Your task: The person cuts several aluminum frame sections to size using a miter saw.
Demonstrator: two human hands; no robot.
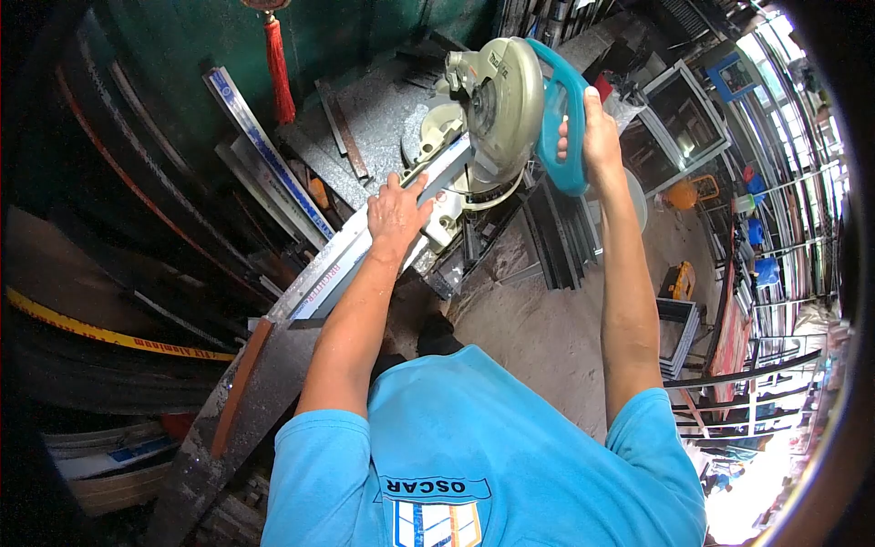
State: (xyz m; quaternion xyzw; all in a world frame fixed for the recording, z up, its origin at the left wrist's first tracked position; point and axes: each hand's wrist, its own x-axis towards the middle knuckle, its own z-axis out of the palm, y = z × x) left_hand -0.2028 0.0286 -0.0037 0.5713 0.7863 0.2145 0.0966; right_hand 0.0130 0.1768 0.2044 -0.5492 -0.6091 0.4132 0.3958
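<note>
My right hand point(597, 141) is wrapped round the teal handle point(550, 137) of a miter saw point(510, 109). The saw's pale blade guard hangs over the cutting spot, and the blade's lower edge is hidden there. A long silvery aluminium profile point(351, 260) with printed film runs from lower left up to the saw head. Across its top lies my left hand point(398, 211), fingers apart and bent over the far side, thumb toward the saw. That hand sits a short way left of the blade guard.
More aluminium bars point(269, 150) lean at the left beside dark curved stock. Offcuts point(342, 132) lie on the dusty bench behind the saw. Dark profiles point(558, 232) stand right of the saw. Window frames point(684, 118) and a yellow tool point(680, 281) are farther right. A red tassel point(279, 73) hangs above.
</note>
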